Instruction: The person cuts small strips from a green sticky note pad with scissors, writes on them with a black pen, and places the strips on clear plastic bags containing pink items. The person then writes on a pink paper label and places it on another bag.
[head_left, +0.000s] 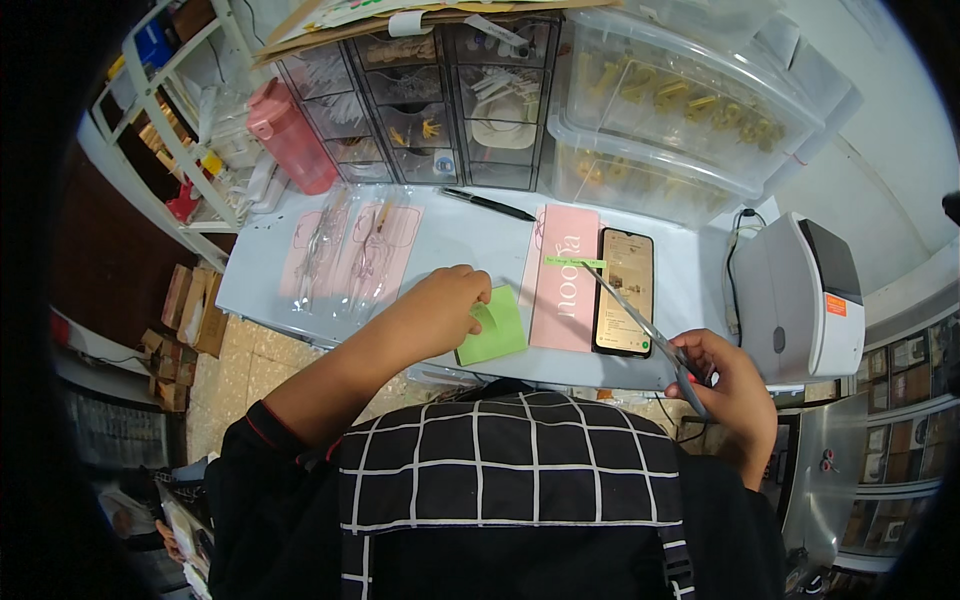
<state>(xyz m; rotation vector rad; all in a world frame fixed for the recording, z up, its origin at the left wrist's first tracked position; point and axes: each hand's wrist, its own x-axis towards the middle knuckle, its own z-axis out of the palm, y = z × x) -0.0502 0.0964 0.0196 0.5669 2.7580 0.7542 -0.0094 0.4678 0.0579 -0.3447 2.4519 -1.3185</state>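
At the table's near edge, a pad of green sticky notes (499, 330) lies under my left hand (446, 307), whose fingers and thumb grip its left side. The pad's top sheet looks slightly curled. Metal scissors (637, 319) with grey handles are held in my right hand (724, 382), their blades pointing up and left across a lit smartphone (626, 292). Close to the blade tips, a narrow green paper strip (562, 261) with handwriting lies across a pink printed card (562, 322). The card rests beside the phone.
Two clear-wrapped pink packets (375, 255) lie at left, below a black pen (487, 202). Behind stand a pink bottle (296, 142), a drawer organizer (420, 112) and stacked clear plastic boxes (667, 112). A white label printer (799, 300) borders the right side. Another person's hand (169, 540) shows lower left.
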